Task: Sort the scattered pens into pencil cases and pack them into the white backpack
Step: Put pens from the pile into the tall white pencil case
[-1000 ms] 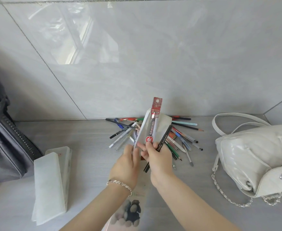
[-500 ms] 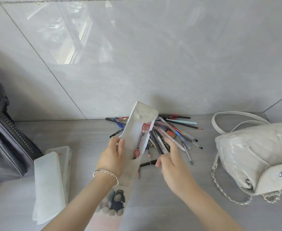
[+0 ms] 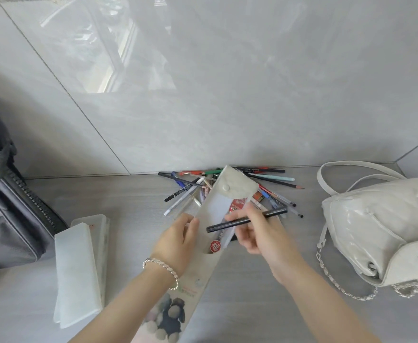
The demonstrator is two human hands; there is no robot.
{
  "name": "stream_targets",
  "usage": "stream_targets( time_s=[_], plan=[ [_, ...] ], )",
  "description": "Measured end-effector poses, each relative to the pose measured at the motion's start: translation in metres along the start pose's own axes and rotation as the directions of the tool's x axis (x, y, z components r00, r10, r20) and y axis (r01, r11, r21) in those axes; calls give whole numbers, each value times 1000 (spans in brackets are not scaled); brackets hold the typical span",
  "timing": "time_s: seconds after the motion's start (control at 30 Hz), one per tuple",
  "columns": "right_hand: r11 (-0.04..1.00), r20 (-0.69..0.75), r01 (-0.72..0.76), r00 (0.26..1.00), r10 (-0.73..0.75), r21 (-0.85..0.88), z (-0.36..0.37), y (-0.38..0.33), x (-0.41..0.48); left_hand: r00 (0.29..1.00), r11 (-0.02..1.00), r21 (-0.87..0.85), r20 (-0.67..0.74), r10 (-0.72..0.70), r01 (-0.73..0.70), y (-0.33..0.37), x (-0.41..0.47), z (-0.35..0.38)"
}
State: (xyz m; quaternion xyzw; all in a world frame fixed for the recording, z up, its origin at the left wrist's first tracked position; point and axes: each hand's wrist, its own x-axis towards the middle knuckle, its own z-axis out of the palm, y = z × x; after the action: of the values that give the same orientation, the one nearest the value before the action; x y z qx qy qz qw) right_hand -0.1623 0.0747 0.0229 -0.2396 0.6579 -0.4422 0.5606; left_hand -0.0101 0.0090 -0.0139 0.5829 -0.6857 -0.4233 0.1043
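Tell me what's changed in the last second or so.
The right hand left the case, dipped to the pile and came back gripping a black pen, now held crosswise over the case's mouth. The red pack that stuck out of the top has slid down inside. The left hand still holds the case; the backpack and the spare cases have not moved.

Bright, soft daylight; window glare on the wall [image 3: 109,53]; edges bowed.
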Motion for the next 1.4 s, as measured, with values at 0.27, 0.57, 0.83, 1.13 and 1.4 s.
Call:
stream_targets(
  time_s=[0.27,0.57,0.83,1.13,1.4],
  plan=[
    [857,-89,283,932,-352,-431,17,26,20,1000,999,49,10,4,-4,-5,-8,5],
    [345,57,374,745,-665,-861,16,46,43,1000,998,57,0,3,-3,-3,6,4],
    [509,9,378,808,-588,-773,-27,23,93,992,990,75,-39,-121,123,-13,39,5],
    [278,-49,25,965,-256,-960,-60,21,190,952,971,-23,-191,-239,239,-11,82,-7],
    [274,13,86,966,-258,-958,-59,16,178,932,954,-26,-210,-296,298,-27,77,-22]
  ],
)
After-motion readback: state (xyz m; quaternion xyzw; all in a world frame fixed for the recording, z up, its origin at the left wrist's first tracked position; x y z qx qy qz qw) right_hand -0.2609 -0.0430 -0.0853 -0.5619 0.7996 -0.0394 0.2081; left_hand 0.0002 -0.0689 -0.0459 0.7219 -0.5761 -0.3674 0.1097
